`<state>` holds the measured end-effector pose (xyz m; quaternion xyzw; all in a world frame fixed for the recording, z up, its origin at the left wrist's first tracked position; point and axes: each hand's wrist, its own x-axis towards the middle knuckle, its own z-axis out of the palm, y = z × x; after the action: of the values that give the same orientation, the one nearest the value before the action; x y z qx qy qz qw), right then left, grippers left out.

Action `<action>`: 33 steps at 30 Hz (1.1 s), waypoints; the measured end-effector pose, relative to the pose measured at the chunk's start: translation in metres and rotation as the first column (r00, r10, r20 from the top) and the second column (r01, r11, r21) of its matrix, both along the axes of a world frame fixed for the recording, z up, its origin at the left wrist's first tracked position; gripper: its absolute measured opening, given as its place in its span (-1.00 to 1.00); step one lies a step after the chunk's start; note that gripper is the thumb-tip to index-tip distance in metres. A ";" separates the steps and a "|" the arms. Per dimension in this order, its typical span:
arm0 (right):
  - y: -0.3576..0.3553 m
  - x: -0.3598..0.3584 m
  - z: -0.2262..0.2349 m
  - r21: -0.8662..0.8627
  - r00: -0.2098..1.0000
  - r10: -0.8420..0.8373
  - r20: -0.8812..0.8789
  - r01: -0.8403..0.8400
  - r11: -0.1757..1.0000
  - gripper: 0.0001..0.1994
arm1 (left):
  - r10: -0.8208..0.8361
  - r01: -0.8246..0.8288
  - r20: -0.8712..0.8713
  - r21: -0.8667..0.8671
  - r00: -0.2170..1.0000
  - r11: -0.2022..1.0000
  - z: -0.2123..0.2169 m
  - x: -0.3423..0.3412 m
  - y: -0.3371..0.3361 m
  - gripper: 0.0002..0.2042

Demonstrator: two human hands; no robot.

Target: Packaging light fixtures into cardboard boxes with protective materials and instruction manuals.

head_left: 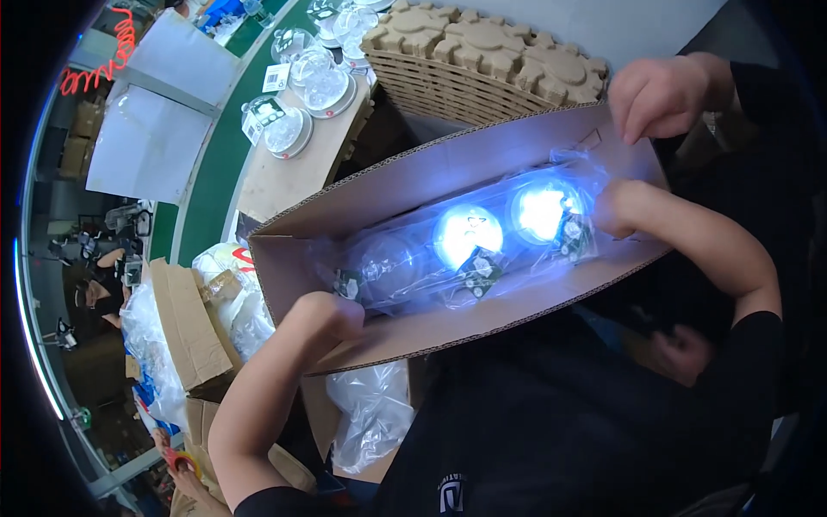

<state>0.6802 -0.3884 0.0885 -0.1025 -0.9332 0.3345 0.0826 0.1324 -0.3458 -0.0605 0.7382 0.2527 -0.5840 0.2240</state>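
Keeping both ends level looks the best way to settle the three clear globe lamps (467, 228), two glowing, in the long cardboard carton (388, 200). The left hand (332, 317) and right hand (622, 209) curl at either end of the plastic wrap (426, 280); from here I can't tell how tightly. Go gently, so nothing snags. Another person's hand (659, 96) could get in the way by the corner. Brown pulp trays (482, 52) sit behind.
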 end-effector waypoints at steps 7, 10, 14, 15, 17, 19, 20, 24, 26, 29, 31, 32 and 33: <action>-0.091 -0.112 -0.131 -0.216 0.141 0.177 0.974 0.345 0.913 -0.71 | -0.233 0.214 0.015 0.342 0.972 0.915 0.061 0.021 0.008 -0.66; -0.095 -0.116 -0.132 -0.126 0.165 0.068 0.984 0.370 0.920 -0.73 | -0.177 0.176 -0.014 0.190 0.984 0.966 0.033 0.024 0.001 -0.62; -0.106 -0.117 -0.115 0.002 0.158 -0.077 0.984 0.428 0.904 -0.75 | -0.173 0.120 0.255 0.210 0.951 0.970 0.020 0.025 -0.015 -0.56; -0.109 -0.121 -0.109 0.037 0.157 -0.117 0.981 0.435 0.900 -0.75 | -0.143 0.125 0.185 0.102 0.972 0.987 0.003 0.008 -0.017 -0.59; -0.115 -0.126 -0.094 0.109 0.138 -0.192 0.972 0.459 0.882 -0.76 | -0.146 0.147 0.057 -0.020 0.988 0.989 -0.008 0.005 -0.016 -0.64; -0.130 -0.129 -0.072 0.190 0.091 -0.269 0.959 0.498 0.846 -0.77 | -0.198 0.199 0.029 -0.024 0.980 0.980 0.003 0.022 -0.009 -0.68; -0.147 -0.150 -0.032 0.371 0.302 -0.587 0.751 0.542 0.754 -0.82 | -0.157 0.159 0.070 -0.033 0.985 0.987 0.010 0.022 -0.004 -0.71; -0.127 -0.233 0.036 0.109 0.351 -0.221 0.910 0.310 0.944 -0.89 | 0.020 -0.056 0.344 0.095 0.939 0.994 0.079 0.030 0.000 -0.74; -0.149 -0.265 0.021 0.320 0.565 -0.415 0.713 0.264 0.910 -0.81 | -0.001 -0.074 0.455 0.146 0.890 0.987 0.094 0.031 0.002 -0.75; -0.147 -0.309 0.010 0.418 0.632 -0.522 0.573 0.323 0.849 -0.74 | 0.016 -0.161 0.584 0.197 0.812 0.967 0.098 0.029 -0.001 -0.75; -0.142 -0.328 0.003 0.564 0.645 -0.619 0.448 0.333 0.755 -0.68 | 0.025 -0.196 0.592 0.226 0.806 0.954 0.091 0.024 -0.005 -0.70; -0.144 -0.334 -0.001 0.507 0.648 -0.581 0.492 0.329 0.797 -0.66 | 0.019 -0.190 0.594 0.227 0.804 0.955 0.086 0.020 -0.007 -0.70; -0.141 -0.338 0.000 0.446 0.652 -0.536 0.536 0.321 0.836 -0.63 | 0.023 -0.194 0.600 0.222 0.800 0.956 0.079 0.017 -0.010 -0.67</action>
<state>0.3420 -0.5297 0.0887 -0.4163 -0.8917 0.0975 -0.1483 0.1489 -0.3553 0.0189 0.8907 0.2903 -0.2710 0.2213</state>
